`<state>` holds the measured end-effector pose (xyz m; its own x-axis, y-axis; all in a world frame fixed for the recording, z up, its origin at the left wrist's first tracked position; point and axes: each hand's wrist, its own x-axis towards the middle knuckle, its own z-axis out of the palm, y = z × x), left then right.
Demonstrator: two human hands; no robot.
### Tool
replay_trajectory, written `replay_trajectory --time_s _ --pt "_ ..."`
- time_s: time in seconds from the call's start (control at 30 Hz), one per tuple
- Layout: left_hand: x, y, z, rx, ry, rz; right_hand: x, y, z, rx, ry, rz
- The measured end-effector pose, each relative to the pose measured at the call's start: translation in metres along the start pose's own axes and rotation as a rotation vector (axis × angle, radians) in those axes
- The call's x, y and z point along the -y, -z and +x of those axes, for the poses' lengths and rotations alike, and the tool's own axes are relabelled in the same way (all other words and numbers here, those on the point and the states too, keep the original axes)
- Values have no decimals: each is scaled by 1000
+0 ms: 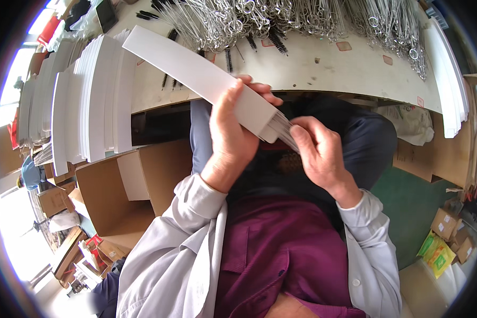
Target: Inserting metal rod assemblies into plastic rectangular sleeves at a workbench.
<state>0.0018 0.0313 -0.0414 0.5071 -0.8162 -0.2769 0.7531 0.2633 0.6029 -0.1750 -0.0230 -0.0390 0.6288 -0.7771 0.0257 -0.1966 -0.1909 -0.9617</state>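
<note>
I sit at the table [360, 71]. Over its near edge slants the long white box [190, 66], which I judge light and stiff but easily creased, best held by its side edges. My left hand [234, 127] curls around it there, just my side of the table. My right hand [321, 151], farther from the table, pinches thin wire stems [282, 127], probably springy, at the box's open end.

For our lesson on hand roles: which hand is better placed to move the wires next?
Likely the right hand: it holds the thin wires sticking out of the white box, while the left hand supports the box.
</note>
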Motion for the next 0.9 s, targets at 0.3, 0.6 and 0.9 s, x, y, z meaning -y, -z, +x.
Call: replay_trajectory --time_s 0.3,0.6,0.9 --pt "18 -4 -19 24 -77 315 1 -17 19 138 -185 337" --pt "-45 -2 -69 462 359 1290 -9 37 23 318 -227 302" --pt "-43 -18 -62 782 -423 1988 9 43 25 562 -333 85"
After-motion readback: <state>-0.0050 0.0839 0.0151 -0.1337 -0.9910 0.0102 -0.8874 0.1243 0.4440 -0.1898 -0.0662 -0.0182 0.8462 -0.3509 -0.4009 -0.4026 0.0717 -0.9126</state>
